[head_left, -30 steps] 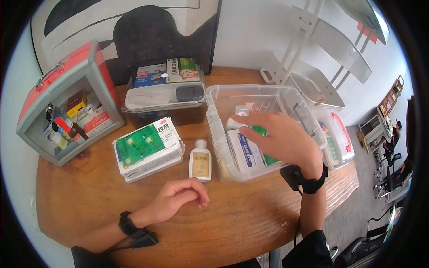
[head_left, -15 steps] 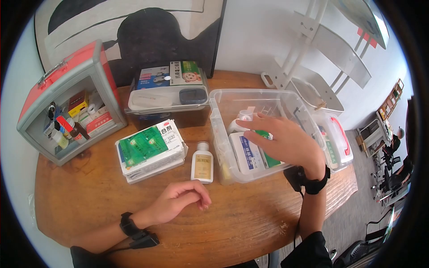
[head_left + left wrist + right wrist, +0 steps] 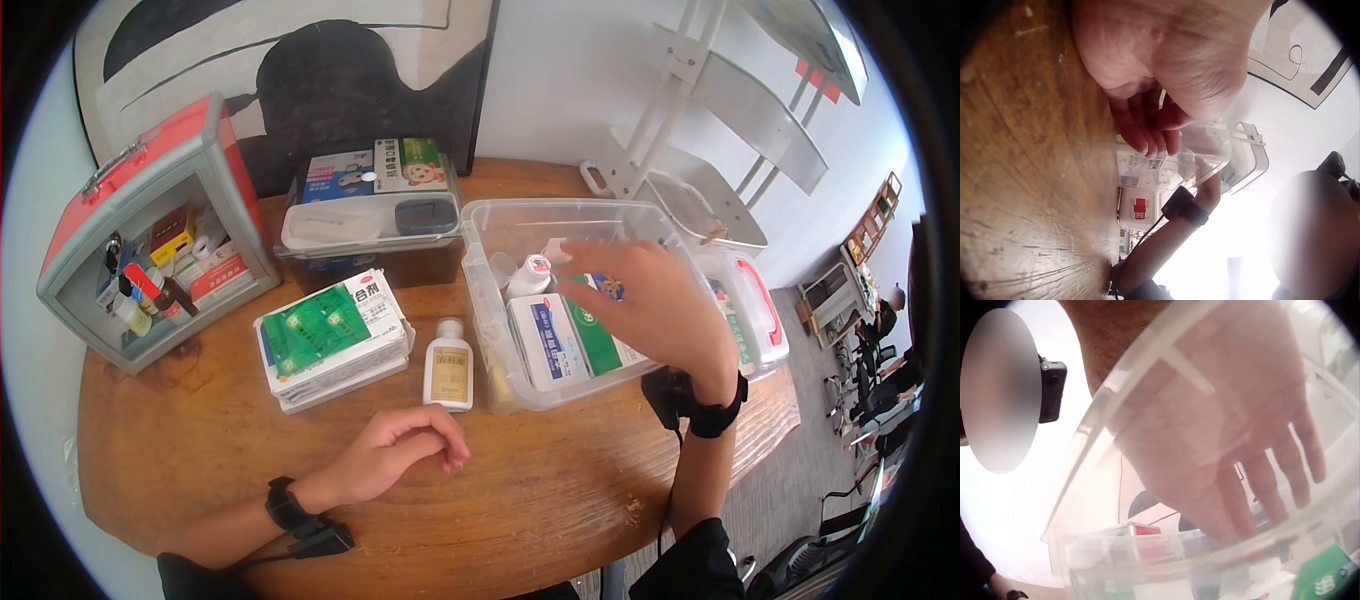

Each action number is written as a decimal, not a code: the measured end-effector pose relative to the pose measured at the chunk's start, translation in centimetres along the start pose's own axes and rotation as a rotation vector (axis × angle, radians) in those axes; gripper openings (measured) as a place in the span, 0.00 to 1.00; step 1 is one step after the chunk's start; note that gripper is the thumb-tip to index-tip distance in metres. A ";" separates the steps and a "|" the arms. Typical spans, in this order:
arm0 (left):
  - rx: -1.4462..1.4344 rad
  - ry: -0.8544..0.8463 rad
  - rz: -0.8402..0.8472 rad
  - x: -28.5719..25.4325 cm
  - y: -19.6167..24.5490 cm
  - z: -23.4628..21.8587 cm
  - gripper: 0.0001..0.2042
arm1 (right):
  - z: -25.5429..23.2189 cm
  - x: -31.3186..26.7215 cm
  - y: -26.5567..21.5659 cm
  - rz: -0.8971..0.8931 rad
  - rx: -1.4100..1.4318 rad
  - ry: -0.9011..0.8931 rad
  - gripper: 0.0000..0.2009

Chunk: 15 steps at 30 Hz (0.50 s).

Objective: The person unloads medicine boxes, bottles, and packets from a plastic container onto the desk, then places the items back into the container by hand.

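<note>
My right hand (image 3: 645,305) is over the clear plastic bin (image 3: 560,398), fingers spread and relaxed, holding nothing that shows. In the right wrist view the hand (image 3: 1222,419) appears through the bin's wall. Inside the bin lie a white bottle (image 3: 530,276) on its side, a white and blue box (image 3: 548,342) and a green and white box (image 3: 597,342). My left hand (image 3: 400,450) rests on the table with loosely bent fingers, empty, as the left wrist view also shows of the hand (image 3: 1160,69). Just beyond it stands a white bottle with a tan label (image 3: 449,375).
Left of that bottle is a stack of boxes with a green packet (image 3: 315,328) on top. A red and grey medicine case (image 3: 225,150) stands at the far left. Behind the stack is a filled container (image 3: 372,240); a lidded box (image 3: 765,310) sits right of the bin.
My right hand has moved slightly right and away from the white bottle in the bin. That bottle now leans over with its cap toward the hand. My left hand has stayed still.
</note>
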State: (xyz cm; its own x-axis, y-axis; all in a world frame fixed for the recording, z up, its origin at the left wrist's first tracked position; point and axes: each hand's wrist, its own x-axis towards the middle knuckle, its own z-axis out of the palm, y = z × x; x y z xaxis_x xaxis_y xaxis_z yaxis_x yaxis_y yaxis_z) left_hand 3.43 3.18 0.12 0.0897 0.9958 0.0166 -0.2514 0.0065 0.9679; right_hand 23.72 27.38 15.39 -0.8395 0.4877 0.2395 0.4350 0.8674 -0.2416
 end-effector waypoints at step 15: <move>0.039 0.009 0.000 0.0 -0.2 0.2 0.10 | 2.5 3.5 0.0 -0.541 -0.187 -0.159 0.20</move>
State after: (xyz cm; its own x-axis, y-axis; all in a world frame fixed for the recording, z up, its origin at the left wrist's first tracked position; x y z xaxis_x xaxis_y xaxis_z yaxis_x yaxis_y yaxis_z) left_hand 3.61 3.12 0.01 0.0808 0.9966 0.0150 -0.2137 0.0027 0.9769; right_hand 19.95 28.87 13.87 -0.9901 -0.0364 0.1352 -0.0301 0.9984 0.0486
